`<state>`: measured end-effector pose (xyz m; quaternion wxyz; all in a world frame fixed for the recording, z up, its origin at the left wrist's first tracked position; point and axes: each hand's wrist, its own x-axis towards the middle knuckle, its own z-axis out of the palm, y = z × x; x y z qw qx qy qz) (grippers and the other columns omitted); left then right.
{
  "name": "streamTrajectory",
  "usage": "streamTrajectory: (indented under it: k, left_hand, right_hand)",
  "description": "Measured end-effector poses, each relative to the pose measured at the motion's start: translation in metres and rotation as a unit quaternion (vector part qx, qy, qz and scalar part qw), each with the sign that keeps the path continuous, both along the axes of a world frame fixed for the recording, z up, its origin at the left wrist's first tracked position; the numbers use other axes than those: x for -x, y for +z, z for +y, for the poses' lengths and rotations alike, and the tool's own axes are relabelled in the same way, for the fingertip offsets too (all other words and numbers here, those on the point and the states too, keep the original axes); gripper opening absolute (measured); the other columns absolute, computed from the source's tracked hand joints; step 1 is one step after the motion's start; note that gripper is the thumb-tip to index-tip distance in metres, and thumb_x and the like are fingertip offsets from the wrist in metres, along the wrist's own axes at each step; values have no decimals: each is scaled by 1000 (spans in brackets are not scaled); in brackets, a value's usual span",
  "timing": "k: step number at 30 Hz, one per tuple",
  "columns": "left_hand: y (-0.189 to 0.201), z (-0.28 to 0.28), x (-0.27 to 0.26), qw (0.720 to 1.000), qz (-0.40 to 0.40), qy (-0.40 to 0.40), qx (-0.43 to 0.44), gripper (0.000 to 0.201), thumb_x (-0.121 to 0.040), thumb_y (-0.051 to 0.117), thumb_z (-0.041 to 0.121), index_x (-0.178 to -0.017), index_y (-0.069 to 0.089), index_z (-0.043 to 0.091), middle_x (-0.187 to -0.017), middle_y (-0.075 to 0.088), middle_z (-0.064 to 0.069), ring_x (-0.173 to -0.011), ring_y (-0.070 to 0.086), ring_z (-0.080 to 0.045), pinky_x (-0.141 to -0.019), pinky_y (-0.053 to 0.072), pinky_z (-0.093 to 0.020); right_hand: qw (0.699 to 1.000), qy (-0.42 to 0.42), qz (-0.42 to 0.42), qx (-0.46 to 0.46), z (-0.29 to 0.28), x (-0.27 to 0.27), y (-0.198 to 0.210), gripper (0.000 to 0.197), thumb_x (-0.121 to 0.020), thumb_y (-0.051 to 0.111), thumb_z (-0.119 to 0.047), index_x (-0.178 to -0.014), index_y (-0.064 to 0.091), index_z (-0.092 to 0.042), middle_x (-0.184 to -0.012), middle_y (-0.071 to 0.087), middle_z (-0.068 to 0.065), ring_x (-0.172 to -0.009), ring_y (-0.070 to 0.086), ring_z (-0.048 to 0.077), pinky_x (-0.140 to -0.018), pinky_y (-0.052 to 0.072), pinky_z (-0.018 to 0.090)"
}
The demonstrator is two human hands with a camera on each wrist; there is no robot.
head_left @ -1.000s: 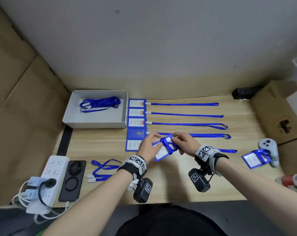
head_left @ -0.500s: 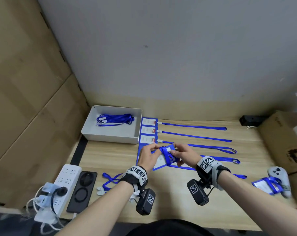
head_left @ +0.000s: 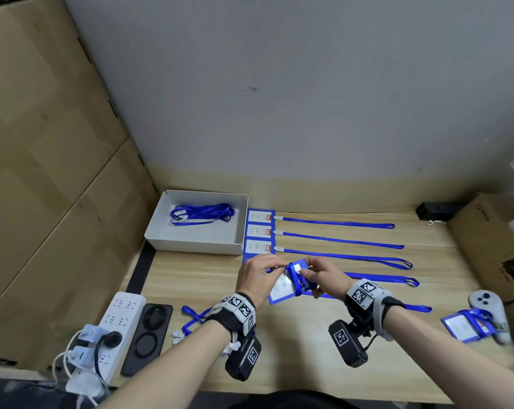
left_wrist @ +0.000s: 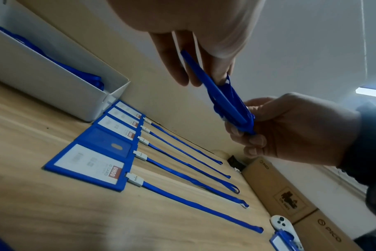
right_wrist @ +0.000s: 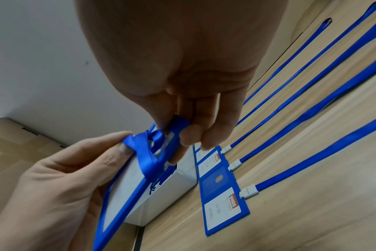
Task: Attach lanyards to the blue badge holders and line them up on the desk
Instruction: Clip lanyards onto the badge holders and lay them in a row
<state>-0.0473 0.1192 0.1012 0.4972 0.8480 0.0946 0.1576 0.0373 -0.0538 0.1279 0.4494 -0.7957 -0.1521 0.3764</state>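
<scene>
I hold a blue badge holder (head_left: 282, 287) above the desk's middle, with a blue lanyard (head_left: 297, 280) wound round it. My left hand (head_left: 280, 268) grips the holder's lower part, its thumb (right_wrist: 123, 146) pressing the wound strap (right_wrist: 147, 155). My right hand (head_left: 305, 271) pinches the holder's top end (right_wrist: 179, 121) together with the strap loops (left_wrist: 248, 126). Beyond the hands lies a row of several badge holders (head_left: 260, 231), each with a lanyard (head_left: 338, 239) stretched out to the right. The nearest badge of that row (left_wrist: 87, 167) lies face up.
A white box (head_left: 190, 246) at back left holds spare lanyards (head_left: 201, 214). A loose lanyard (head_left: 193, 315) lies front left by a phone (head_left: 148, 338) and a power strip (head_left: 117, 317). At right sit another wrapped badge holder (head_left: 465, 324), a controller (head_left: 488, 308) and cardboard boxes (head_left: 491, 246).
Both hands have stayed on the wrapped badge holder and lifted it slightly toward the row. The head view has tilted up, so the desk now sits lower in the picture.
</scene>
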Motion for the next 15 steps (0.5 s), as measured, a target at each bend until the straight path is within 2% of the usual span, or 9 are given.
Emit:
streamTrajectory:
  k: [3, 5, 7, 10, 13, 15]
  left_hand:
    - [3, 0, -3, 991, 57, 54, 109, 20, -83, 72, 7, -79, 76, 26, -80, 72, 16, -80, 67, -4, -75, 54, -19]
    - [6, 0, -5, 976, 82, 93, 179, 19, -85, 68, 6, -79, 71, 24, -80, 72, 7, -79, 67, -10, -68, 54, -22]
    - [8, 1, -7, 965, 127, 105, 203, 13, -87, 66, 9, -81, 65, 20, -82, 72, -1, -77, 66, -13, -63, 52, -26]
    - [4, 3, -9, 951, 230, 92, 183, 7, -86, 61, 15, -81, 58, 20, -86, 69, -2, -77, 67, -19, -62, 48, -31]
    - [2, 1, -6, 941, 326, 36, 86, 6, -84, 51, 22, -80, 56, 22, -85, 70, 3, -79, 70, -20, -66, 52, -35]
    - [-1, -3, -2, 933, 358, -6, 39, 7, -81, 49, 25, -80, 55, 23, -83, 72, 3, -76, 70, -17, -67, 51, -32]
  right_hand:
    - [1000, -21, 2, -8, -7, -2, -3, 13, -103, 47, -13, -99, 59, -13, -77, 59, 10, -64, 48, 28, -49, 46, 27]
    - [999, -42, 1, -18, -13, -3, -4, 14, -103, 47, -12, -96, 58, -15, -78, 60, 10, -68, 48, 30, -48, 45, 26]
    - [998, -50, -1, -24, -18, -4, -5, 13, -102, 47, -11, -94, 57, -15, -79, 60, 9, -70, 48, 30, -48, 45, 27]
    - [999, -29, -9, -24, -23, -5, -7, 15, -102, 48, -11, -92, 57, -16, -77, 62, 5, -69, 50, 28, -50, 45, 26]
    - [999, -4, -36, -5, -26, -6, -10, 17, -102, 47, -11, -90, 58, -17, -76, 63, 2, -69, 54, 21, -56, 47, 27]
    - [998, 1, -57, 21, -29, -6, -14, 19, -101, 47, -13, -89, 60, -19, -77, 63, -1, -69, 57, 16, -60, 48, 28]
